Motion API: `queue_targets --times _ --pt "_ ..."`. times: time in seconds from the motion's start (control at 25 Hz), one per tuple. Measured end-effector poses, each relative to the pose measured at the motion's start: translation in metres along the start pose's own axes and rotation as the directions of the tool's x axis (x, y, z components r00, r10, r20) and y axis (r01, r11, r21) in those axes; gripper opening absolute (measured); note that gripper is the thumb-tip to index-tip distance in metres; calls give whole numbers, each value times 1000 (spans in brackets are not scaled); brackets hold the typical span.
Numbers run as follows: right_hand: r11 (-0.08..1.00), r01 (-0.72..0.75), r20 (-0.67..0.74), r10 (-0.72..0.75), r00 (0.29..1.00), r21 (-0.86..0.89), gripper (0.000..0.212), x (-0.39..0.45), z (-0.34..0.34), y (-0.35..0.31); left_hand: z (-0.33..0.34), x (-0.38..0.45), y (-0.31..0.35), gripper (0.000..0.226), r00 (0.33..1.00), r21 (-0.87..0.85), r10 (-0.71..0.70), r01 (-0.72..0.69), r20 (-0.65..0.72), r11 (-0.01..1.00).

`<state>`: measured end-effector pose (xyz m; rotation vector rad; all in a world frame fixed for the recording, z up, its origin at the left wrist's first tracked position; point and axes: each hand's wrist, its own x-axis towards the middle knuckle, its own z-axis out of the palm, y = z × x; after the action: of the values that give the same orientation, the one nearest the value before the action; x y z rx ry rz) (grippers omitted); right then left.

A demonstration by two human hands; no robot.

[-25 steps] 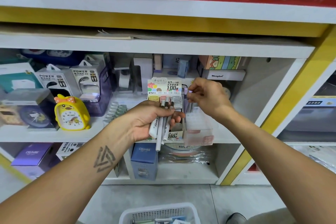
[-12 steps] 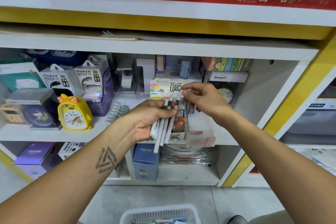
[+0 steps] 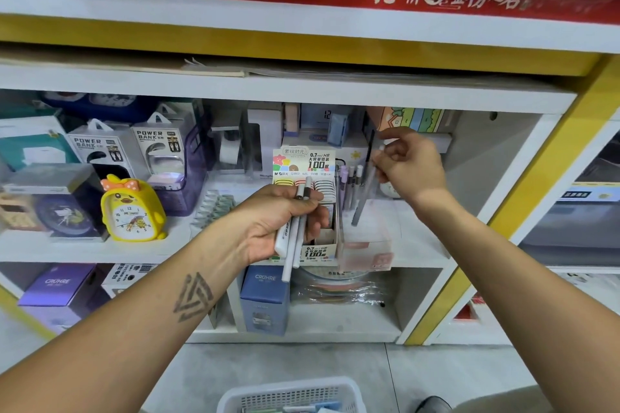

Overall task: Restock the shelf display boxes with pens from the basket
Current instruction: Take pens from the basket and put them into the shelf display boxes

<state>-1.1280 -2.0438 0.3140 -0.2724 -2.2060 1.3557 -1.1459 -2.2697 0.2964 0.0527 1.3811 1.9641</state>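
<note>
a yellow duck clock [image 3: 132, 209] stands on the shelf [image 3: 419, 238] at the left. the left hand [image 3: 278, 221] is curled round a bundle of white pens [image 3: 295, 238], in front of the printed display box [image 3: 307, 211]. just right, the clear display box [image 3: 364, 245] holds upright pens. the right hand [image 3: 411, 166] pinches a grey pen [image 3: 364, 198] above it, tip lowered into it. the white basket [image 3: 292, 396] sits on the floor below.

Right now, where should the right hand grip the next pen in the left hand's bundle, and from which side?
Pinch the dark upper end of a pen from above. The ends stick up past the left hand, whose fingers wrap the middle of the barrels. The right hand already holds one pen.
</note>
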Motion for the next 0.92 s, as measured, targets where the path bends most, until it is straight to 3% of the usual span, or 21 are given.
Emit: queue_targets --times 0.12,0.24,0.92 --pt "950 127 61 -114 992 -284 15 -3 -1 13 4 2 -2 33 1000 8 -1 1 -15 1000" --pt "899 194 123 -158 980 -393 16 -5 -1 21 8 3 -4 32 1000 14 -3 3 2 1000" --pt "931 195 181 -144 973 -307 9 -8 5 16 3 1 -5 21 998 33 -20 18 66 999"
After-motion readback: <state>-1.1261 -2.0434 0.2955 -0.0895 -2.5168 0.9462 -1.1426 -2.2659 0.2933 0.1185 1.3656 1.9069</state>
